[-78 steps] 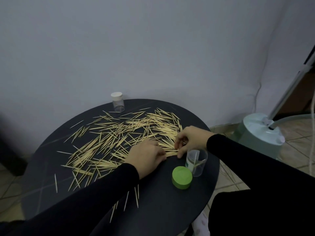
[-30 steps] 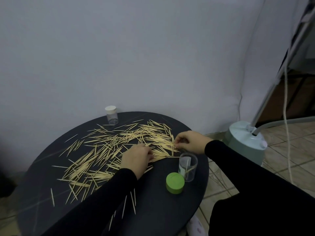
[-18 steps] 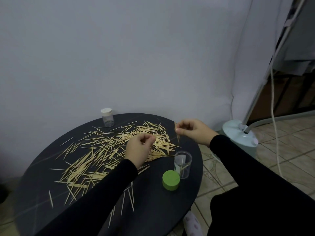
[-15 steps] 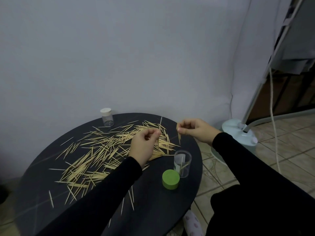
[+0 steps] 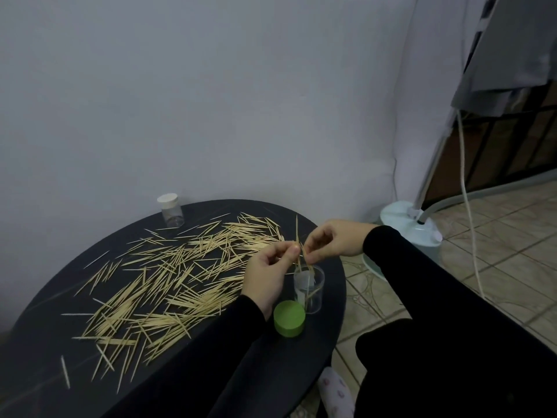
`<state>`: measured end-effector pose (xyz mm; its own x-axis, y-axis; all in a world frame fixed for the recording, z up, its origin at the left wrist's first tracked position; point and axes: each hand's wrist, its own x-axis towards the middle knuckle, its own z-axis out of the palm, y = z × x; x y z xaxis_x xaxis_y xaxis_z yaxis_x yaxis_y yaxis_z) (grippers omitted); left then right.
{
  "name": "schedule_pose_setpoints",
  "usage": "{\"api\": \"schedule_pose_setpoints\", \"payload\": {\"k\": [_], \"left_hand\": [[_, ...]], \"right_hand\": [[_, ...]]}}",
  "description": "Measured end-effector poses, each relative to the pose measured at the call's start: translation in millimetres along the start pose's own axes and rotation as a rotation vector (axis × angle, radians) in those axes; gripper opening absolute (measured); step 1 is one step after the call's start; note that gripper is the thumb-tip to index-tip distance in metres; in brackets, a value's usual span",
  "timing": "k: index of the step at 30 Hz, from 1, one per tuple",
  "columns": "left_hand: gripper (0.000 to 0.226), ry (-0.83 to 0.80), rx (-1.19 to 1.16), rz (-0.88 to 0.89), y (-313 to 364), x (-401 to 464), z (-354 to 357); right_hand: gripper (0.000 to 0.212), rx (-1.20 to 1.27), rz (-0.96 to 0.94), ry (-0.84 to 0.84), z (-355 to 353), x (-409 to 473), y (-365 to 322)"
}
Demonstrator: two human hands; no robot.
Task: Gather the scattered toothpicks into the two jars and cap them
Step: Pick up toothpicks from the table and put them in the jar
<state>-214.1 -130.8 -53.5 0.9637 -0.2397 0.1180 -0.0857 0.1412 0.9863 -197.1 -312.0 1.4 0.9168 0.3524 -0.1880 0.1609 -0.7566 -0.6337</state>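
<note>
Many toothpicks (image 5: 168, 276) lie scattered over the round black table (image 5: 60, 297). An open clear jar (image 5: 310, 289) stands near the table's right edge with a few toothpicks inside, and its green lid (image 5: 289, 318) lies just in front of it. My left hand (image 5: 268, 273) pinches a toothpick upright just above the jar's mouth. My right hand (image 5: 331, 241) pinches another toothpick beside it, fingertips almost touching the left hand's. A second small jar (image 5: 171, 210) with a white cap stands at the table's far edge.
A pale wall rises close behind the table. On the tiled floor to the right stands a light blue appliance base (image 5: 413, 227) with a metal pole and a white cord (image 5: 470, 206). The table's right edge lies right beside the open jar.
Both hands left the toothpick pile, each lifting a toothpick, and came together above the open jar. The camera view shifted, tilting up and right.
</note>
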Motion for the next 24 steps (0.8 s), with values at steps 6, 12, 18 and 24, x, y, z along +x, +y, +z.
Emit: {"api": "schedule_pose_setpoints", "payload": {"k": [6, 12, 18, 24], "left_hand": [[0.012, -0.089, 0.04, -0.012, -12, -4, -5], [0.014, -0.109, 0.092, -0.034, -16, -6, -11], [0.015, -0.159, 0.111, -0.03, -15, -6, -18], [0.015, -0.062, 0.265, 0.02, -2, 9, -40]], "right_hand": [[0.005, -0.008, 0.066, -0.054, 0, -3, -1], [0.016, -0.055, 0.16, -0.068, 1, -5, -6], [0.014, -0.131, 0.205, -0.059, 4, -6, -11], [0.011, -0.166, 0.14, 0.098, 12, 4, -14]]}}
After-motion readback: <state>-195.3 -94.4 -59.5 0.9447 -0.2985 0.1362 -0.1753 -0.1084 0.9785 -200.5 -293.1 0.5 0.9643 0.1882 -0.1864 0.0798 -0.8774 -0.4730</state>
